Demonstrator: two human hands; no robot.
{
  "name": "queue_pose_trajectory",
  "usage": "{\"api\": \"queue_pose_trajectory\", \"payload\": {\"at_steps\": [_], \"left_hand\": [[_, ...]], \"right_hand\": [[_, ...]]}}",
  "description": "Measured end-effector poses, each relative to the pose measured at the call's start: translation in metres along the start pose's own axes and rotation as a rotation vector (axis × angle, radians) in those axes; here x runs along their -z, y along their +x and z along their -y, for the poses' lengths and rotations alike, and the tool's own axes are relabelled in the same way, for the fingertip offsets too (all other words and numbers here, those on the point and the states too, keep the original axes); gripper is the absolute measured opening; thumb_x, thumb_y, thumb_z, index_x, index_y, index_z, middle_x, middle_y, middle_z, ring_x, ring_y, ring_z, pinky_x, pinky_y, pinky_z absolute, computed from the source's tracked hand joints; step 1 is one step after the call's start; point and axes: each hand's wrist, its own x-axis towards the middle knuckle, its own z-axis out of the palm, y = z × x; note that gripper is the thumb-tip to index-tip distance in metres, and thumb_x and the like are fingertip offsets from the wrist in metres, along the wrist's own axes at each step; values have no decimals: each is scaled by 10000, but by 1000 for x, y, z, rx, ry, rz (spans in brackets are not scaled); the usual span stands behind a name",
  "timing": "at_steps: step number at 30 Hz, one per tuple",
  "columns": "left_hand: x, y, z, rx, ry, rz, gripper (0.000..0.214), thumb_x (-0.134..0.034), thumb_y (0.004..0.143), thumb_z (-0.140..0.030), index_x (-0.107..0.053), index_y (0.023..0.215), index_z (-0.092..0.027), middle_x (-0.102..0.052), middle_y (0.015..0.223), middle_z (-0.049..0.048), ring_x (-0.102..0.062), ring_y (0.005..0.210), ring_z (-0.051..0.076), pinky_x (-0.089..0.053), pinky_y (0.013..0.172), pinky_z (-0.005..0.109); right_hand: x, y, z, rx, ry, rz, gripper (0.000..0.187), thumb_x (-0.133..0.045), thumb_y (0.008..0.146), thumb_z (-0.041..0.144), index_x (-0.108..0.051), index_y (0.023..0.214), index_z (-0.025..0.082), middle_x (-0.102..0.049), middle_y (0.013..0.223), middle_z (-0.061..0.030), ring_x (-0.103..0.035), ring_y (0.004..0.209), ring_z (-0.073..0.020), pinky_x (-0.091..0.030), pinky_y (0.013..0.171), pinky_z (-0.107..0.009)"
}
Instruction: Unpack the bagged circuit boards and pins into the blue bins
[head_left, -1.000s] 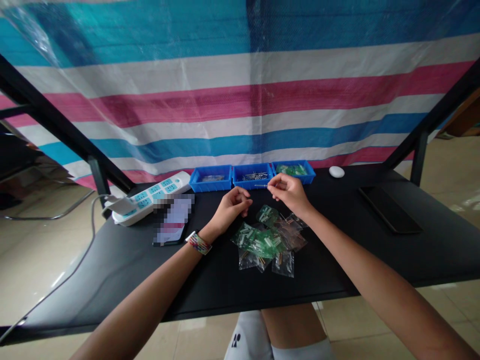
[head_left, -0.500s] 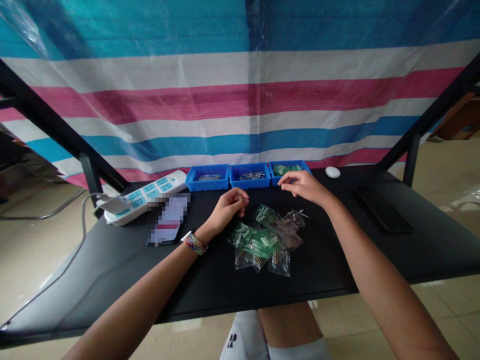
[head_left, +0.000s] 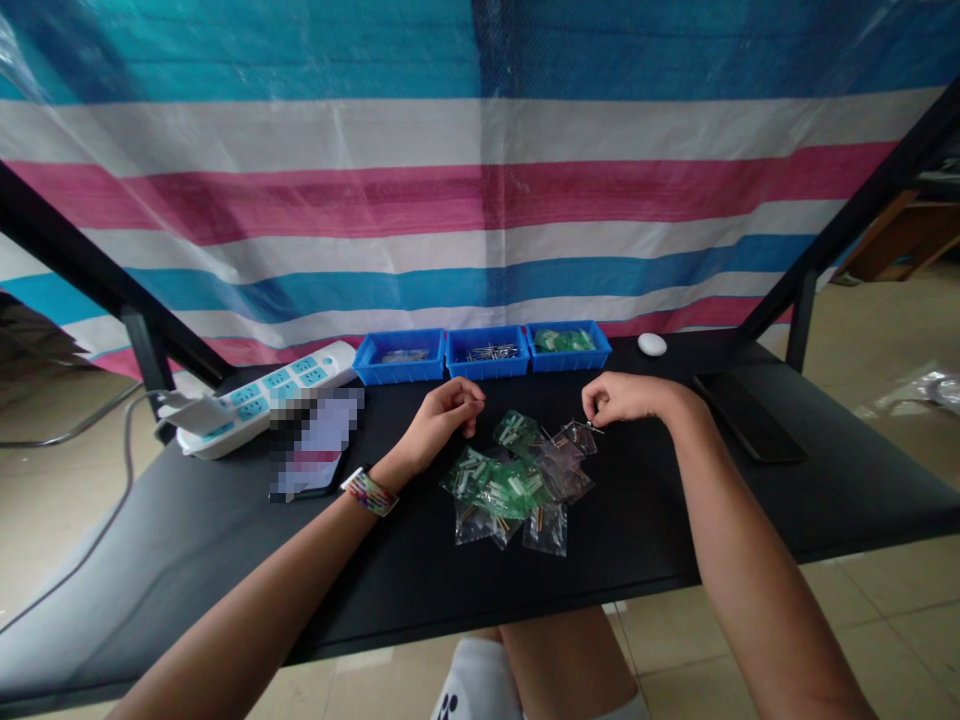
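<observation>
My right hand (head_left: 621,398) is at the right edge of a pile of small packets, its thumb and fingertips pinched on a thin metal pin (head_left: 592,428). My left hand (head_left: 448,415) is closed to the left of the pile, thumb against the curled fingers; whatever is between them is too small to make out. Green packets (head_left: 517,487) with pale tubes inside lie in the pile's middle. Clear bags (head_left: 551,532) with brass-coloured pieces sit nearest me. Pinkish clear bags (head_left: 564,470) lie toward my right hand.
Three blue bins stand in a row at the back: the left bin (head_left: 397,376) with small bags, the middle bin (head_left: 486,368) with metal pins, the right bin (head_left: 570,360) with green packets. Around them are a power strip (head_left: 277,390), two phones and a white oval object (head_left: 652,345).
My right hand has come down from beside the right blue bin to the metal pins at the pile's edge, fingers now pinched. My left hand stays beside the pile. The view has shifted slightly.
</observation>
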Motion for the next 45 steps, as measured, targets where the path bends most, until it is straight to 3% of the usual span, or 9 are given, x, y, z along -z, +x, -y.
{"api": "queue_pose_trajectory", "payload": {"at_steps": [4, 9, 14, 18, 26, 36, 41, 45], "left_hand": [[-1, 0, 0, 6, -5, 3, 248, -738, 854, -349, -598, 947, -168, -580, 611, -50, -529, 517, 105, -402, 552, 227], [-1, -1, -1, 11, 1, 15, 246, -730, 849, -355, -602, 946, -168, -578, 617, -47, -530, 521, 107, -409, 551, 231], [-3, -2, -3, 34, 19, 35, 291, -644, 909, -448, -623, 928, -159, -583, 646, -24, -544, 545, 120, -435, 561, 245], [-4, -3, -4, 70, 46, 51, 390, -548, 957, -513, -634, 848, -150, -595, 651, 4, -552, 560, 128, -434, 572, 253], [-6, -3, -8, 24, 96, 38, 441, -581, 950, -500, -502, 647, -190, -500, 605, -18, -516, 558, 126, -421, 591, 266], [-3, -3, -5, 68, 46, 18, 364, -679, 900, -479, -576, 735, -173, -558, 625, -13, -525, 551, 121, -417, 574, 254], [-2, -2, -2, 58, -26, -11, 313, -724, 883, -425, -570, 789, -170, -581, 689, -19, -547, 564, 104, -415, 565, 233], [-2, -3, -4, 43, -50, -15, 310, -748, 868, -420, -573, 812, -171, -586, 697, -21, -552, 575, 104, -430, 569, 230]], "right_hand": [[2, -1, -4, 27, 13, -43, 144, -750, 623, 254, -709, 733, 171, -606, 619, 7, -505, 587, -135, -341, 548, -255], [-5, 3, 8, 241, 107, -218, 124, -722, 685, 253, -677, 759, 165, -658, 703, -8, -563, 653, -143, -425, 625, -262], [-37, 18, 45, 514, 285, -355, 141, -728, 761, 281, -646, 798, 173, -635, 719, 9, -548, 629, -121, -417, 595, -245], [-64, 27, 67, 605, 333, -425, 121, -728, 807, 271, -672, 840, 168, -630, 714, 9, -521, 590, -109, -378, 548, -238], [-81, 30, 75, 629, 432, -546, 123, -744, 823, 287, -673, 834, 186, -616, 689, 11, -536, 592, -126, -410, 561, -260], [-87, 34, 78, 589, 469, -580, 139, -741, 825, 320, -663, 844, 207, -589, 689, 13, -513, 597, -135, -409, 557, -267], [-88, 40, 75, 572, 624, -551, 255, -750, 833, 402, -657, 960, 202, -672, 942, -36, -580, 620, -120, -488, 571, -271], [-87, 43, 72, 528, 634, -559, 331, -679, 894, 521, -642, 932, 195, -671, 872, -27, -566, 554, -107, -457, 523, -255]]}}
